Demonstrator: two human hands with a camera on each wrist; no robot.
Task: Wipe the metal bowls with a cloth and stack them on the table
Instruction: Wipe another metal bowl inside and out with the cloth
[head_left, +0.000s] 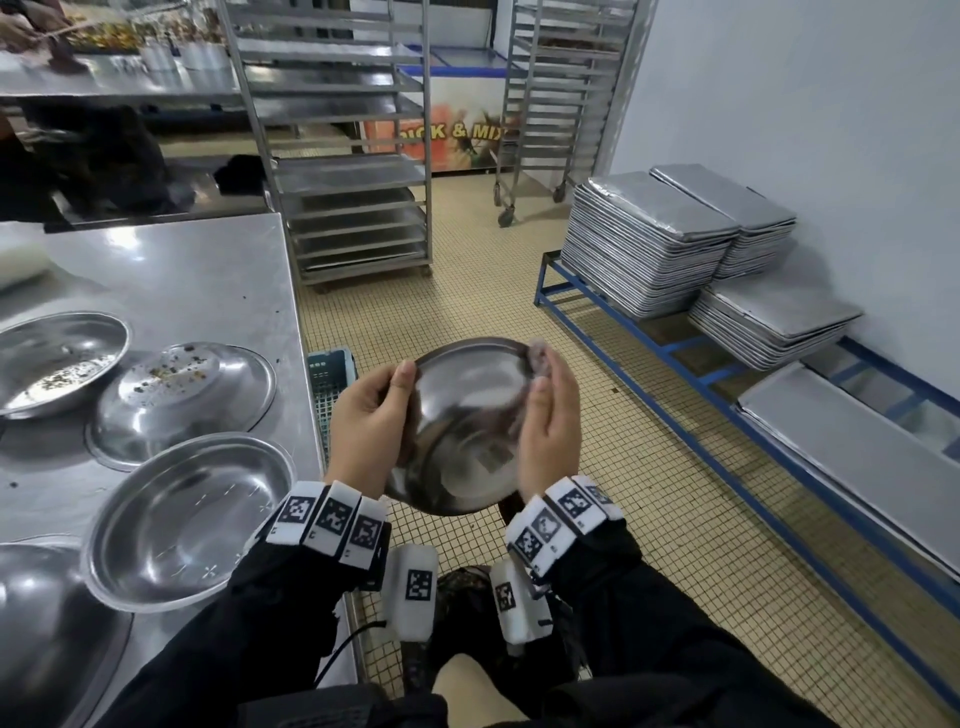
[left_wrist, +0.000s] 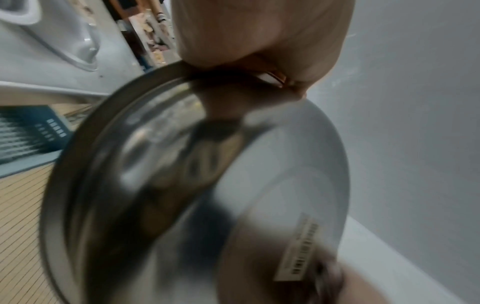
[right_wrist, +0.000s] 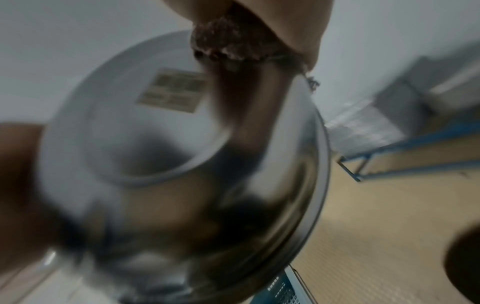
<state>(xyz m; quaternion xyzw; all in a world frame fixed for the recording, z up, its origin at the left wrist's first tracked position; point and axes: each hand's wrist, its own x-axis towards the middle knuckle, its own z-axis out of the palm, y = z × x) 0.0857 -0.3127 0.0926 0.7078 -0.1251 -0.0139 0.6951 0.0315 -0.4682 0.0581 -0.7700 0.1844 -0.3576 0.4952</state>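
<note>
I hold a metal bowl (head_left: 462, 426) in the air over the floor, to the right of the steel table (head_left: 218, 270). Its outside, with a sticker on the base, faces me. My left hand (head_left: 400, 395) grips the left rim, thumb on the outside. My right hand (head_left: 545, 384) pinches a brownish cloth (head_left: 540, 356) over the right rim. The wrist views are blurred: the bowl (left_wrist: 207, 195) fills the left one under my left hand (left_wrist: 259, 30), and the cloth (right_wrist: 228, 47) lies on the bowl (right_wrist: 182, 164) in the right one. On the table are an upright clean bowl (head_left: 192, 519), an overturned bowl (head_left: 182, 400) with crumbs, and a crumbed bowl (head_left: 57, 358).
Another overturned bowl (head_left: 47, 623) sits at the table's near left corner. A blue crate (head_left: 330, 384) stands on the tiled floor beside the table. Stacks of metal trays (head_left: 654, 244) rest on a blue frame along the right wall. A wheeled tray rack (head_left: 353, 156) stands behind.
</note>
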